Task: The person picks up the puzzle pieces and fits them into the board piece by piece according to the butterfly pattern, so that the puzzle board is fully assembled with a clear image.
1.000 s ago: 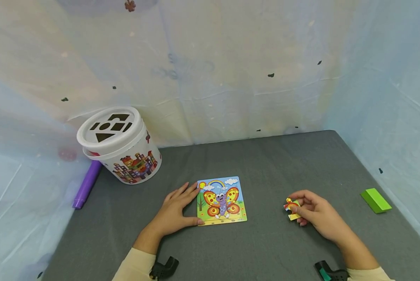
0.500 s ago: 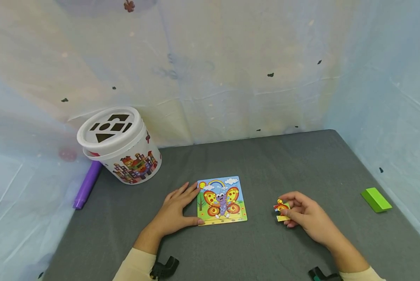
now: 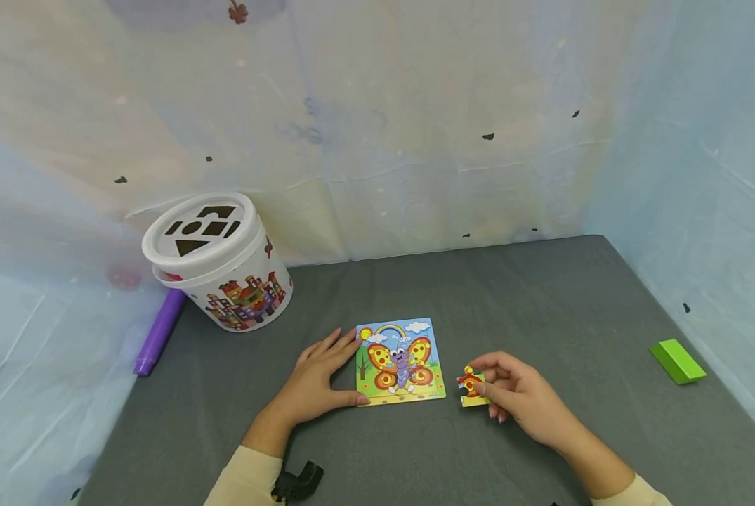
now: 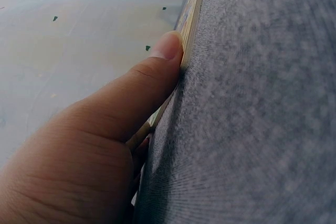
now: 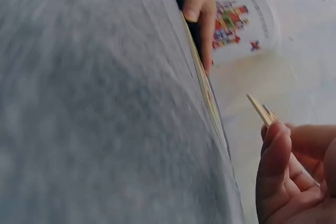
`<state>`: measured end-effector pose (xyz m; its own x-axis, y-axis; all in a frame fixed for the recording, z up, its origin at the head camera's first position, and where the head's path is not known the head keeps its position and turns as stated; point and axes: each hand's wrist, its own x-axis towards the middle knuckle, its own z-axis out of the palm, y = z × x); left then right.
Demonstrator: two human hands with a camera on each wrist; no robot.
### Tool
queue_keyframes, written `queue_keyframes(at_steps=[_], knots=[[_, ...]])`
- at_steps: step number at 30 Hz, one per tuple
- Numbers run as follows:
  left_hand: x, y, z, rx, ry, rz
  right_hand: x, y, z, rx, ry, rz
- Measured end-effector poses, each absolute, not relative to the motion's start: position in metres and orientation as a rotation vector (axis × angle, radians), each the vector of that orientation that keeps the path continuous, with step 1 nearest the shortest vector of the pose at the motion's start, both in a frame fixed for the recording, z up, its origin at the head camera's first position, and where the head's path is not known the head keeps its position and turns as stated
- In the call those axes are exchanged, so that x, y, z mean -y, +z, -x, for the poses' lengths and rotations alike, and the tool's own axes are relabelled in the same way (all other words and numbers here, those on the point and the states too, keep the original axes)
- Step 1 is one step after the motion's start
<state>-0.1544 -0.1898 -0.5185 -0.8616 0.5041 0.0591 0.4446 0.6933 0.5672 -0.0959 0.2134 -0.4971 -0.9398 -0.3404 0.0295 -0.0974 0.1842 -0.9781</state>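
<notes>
In the head view, a square butterfly puzzle point(image 3: 399, 361) lies flat on the grey table. My left hand point(image 3: 317, 379) lies along its left side, fingers extended; the thumb touches the lower left corner and the fingertips the upper left edge. Up close in the left wrist view, the left thumb point(image 4: 152, 77) presses on the wooden edge of the puzzle point(image 4: 191, 24). To the right of the puzzle, my right hand point(image 3: 519, 397) pinches a puzzle piece point(image 3: 472, 388) printed in red, orange and yellow. That piece point(image 5: 258, 109) is apart from the board, its thin edge showing in the right wrist view.
At the back left stands a white bucket point(image 3: 251, 299) with shape holes in its lid. Beside it a purple stick-like object point(image 3: 160, 334) lies at the table's left edge. A green block point(image 3: 678, 361) sits near the right edge. Plastic sheeting point(image 3: 402, 190) hangs behind.
My right hand has moved left with the puzzle piece, closer to the puzzle board. My left hand and the board have stayed in place.
</notes>
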Motion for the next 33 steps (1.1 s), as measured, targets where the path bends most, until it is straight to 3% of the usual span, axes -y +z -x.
queue_keyframes(at_steps=[21,33], knots=[[0.187,-0.519,0.157,-2.795,0.864,-0.768,-0.167,-0.490,0.133,-2.318,-1.784,0.361],[0.190,-0.520,0.156,-2.804,0.871,-0.775,-0.151,-0.502,0.133,-2.332,-1.747,0.227]])
